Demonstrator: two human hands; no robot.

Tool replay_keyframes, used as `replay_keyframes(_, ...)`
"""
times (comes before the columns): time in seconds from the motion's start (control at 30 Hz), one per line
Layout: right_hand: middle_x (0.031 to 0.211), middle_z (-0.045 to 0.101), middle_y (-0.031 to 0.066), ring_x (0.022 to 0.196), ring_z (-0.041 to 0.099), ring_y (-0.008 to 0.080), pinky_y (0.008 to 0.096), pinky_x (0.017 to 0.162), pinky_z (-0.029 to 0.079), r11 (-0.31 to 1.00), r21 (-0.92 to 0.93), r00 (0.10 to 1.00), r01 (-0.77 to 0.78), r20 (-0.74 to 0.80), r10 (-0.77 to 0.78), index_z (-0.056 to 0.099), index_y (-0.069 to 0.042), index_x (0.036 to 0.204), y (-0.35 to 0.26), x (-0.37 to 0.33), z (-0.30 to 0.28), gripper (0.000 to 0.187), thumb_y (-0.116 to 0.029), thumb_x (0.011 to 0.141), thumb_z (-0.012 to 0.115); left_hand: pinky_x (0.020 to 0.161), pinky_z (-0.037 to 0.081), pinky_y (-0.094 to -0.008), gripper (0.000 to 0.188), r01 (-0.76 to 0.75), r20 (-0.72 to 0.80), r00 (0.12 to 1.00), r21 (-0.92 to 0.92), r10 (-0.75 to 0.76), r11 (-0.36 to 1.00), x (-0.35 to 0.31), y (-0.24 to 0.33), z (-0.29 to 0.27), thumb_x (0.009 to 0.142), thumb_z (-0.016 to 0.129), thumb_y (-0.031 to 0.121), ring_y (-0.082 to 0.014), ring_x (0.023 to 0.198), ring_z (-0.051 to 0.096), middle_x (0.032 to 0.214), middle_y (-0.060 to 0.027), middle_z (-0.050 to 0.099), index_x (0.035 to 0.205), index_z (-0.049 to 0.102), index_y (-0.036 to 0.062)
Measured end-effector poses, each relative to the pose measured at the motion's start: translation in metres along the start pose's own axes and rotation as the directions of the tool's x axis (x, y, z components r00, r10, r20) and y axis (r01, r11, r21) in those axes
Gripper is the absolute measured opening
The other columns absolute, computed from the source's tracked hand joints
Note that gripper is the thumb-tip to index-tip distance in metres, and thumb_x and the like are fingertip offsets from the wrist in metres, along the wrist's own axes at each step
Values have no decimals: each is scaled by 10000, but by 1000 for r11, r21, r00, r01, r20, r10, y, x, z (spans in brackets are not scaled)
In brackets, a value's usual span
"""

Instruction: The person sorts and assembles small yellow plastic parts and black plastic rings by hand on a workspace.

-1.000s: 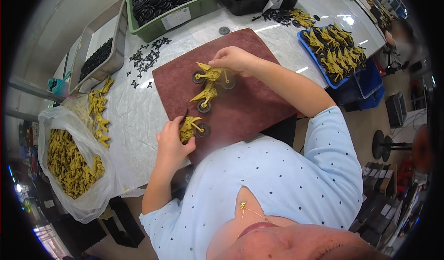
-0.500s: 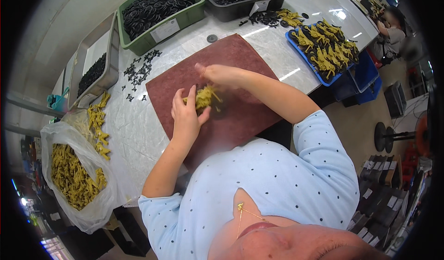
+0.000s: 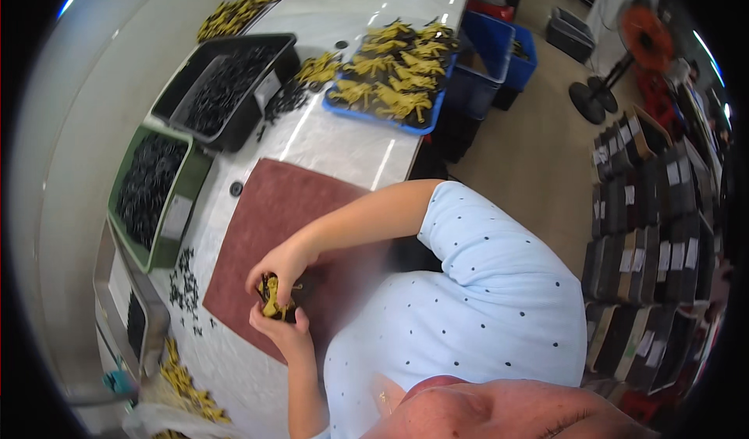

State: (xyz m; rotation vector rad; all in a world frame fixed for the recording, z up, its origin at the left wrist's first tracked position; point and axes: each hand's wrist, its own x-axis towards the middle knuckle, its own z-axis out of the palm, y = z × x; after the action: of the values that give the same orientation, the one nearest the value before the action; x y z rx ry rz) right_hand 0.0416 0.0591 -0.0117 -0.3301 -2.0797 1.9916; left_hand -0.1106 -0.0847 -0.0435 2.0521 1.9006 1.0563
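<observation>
In the head view, the left hand (image 3: 282, 328) and the right hand (image 3: 282, 270) both grip one yellow-and-black piece (image 3: 273, 302), the left from below in the picture, the right from above. The piece is over the maroon mat (image 3: 281, 205), toward the mat's lower left edge. At the right edge of the surface (image 3: 343, 146), a blue tray (image 3: 376, 122) carries rows of yellow-and-black pieces that look finished. Much appears left: loose black parts (image 3: 185, 287) lie beside the mat's left corner, yellow parts (image 3: 189, 384) lie farther down, and the green bin (image 3: 191, 181) and black bin (image 3: 242, 119) are well stocked with black parts. The piece in hand looks only partly done, though this is a judgement, since fingers cover most of it. Whether its wheels are fitted cannot be told; the plastic bag (image 3: 168, 421) is cut off at the lower edge.
</observation>
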Motion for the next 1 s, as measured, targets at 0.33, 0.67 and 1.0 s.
replay_keyframes(0.33, 1023, 645, 64, 915, 585, 127, 268, 816, 475, 988, -14, 865, -152, -486, 126, 600, -44, 1139, -43, -135, -83, 431, -171, 751, 737, 992, 360, -435, 774, -150, -2, 987, -327, 158, 933, 40, 24, 7, 860, 553, 409, -295, 1251, 365, 1404, -120, 269, 1410, 156, 38)
replay_keyframes(0.67, 900, 677, 84, 787, 622, 154, 275, 736, 483, 926, -138, 72, -352, -990, -120, 660, -61, 1052, -32, -287, -222, 438, -310, 706, 760, 943, 402, -416, 497, -59, 7, 998, -220, 62, 974, 52, 22, 8, 860, 581, 211, -316, 1229, 381, 1385, -174, 292, 1280, 401, 18)
replay_keyframes(1.0, 1306, 405, 273, 1229, 404, 402, 396, 1018, 368, 685, -305, 107, -662, -943, -316, 622, -208, 1194, -22, -290, -214, 588, -449, 677, 761, 984, 389, -407, 309, -7, 13, 1000, -166, 9, 986, 58, 23, 4, 816, 552, -14, -326, 1223, 416, 1358, -172, 343, 1124, 543, 4)
